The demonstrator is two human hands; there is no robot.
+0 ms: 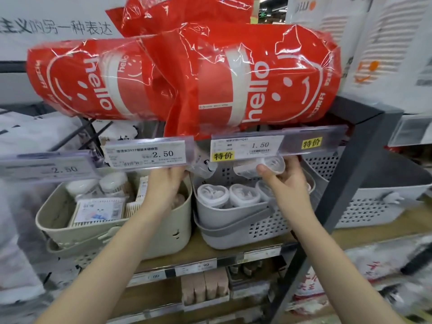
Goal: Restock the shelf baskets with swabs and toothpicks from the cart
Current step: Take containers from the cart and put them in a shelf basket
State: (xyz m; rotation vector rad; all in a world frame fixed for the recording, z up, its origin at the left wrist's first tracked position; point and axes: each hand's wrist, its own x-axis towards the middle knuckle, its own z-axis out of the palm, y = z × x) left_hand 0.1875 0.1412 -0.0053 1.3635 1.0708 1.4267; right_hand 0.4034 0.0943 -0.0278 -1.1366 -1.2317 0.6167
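Note:
My right hand (288,181) grips a clear round tub of toothpicks (261,168) just under the price rail, above the grey perforated basket (254,228). Three similar tubs (230,195) stand upright inside that basket. My left hand (166,183) reaches over the right end of the beige basket (163,237); its fingertips are hidden behind the price rail. A second clear tub (203,170) hangs at those fingertips above the gap between the two baskets, apparently held. The beige basket holds a flat swab box (99,210) and round swab jars (112,183).
A clear price rail (245,148) with labels hangs low in front of the baskets. Red "hello" packs (187,78) overhang the shelf above. A dark steel post (350,183) stands right of the grey basket, with a larger grey basket (374,206) beyond it. A lower shelf holds small boxes (205,288).

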